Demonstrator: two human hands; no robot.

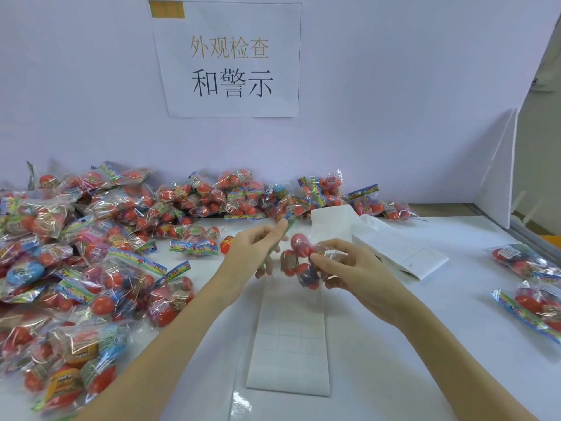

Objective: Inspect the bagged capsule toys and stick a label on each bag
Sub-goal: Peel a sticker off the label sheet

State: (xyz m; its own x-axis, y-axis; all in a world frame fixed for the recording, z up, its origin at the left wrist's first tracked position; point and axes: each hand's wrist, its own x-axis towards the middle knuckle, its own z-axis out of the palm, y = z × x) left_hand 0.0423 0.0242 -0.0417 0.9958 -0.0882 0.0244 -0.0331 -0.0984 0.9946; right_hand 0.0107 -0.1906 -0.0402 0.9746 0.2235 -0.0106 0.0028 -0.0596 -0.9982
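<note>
Both hands hold one bag of capsule toys (299, 262) up over the label sheet (290, 338). The left hand (253, 253) pinches its top strip. The right hand (346, 265) seems to grip the blurry bottom.

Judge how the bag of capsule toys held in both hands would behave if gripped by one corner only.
The held bag is thin, crinkly clear film, so it would probably sag and swing. The round capsules inside look loose and would likely shift to the low end. The glossy film may be slippery, so the left hand pinching its printed header seems the safer grip.
</note>
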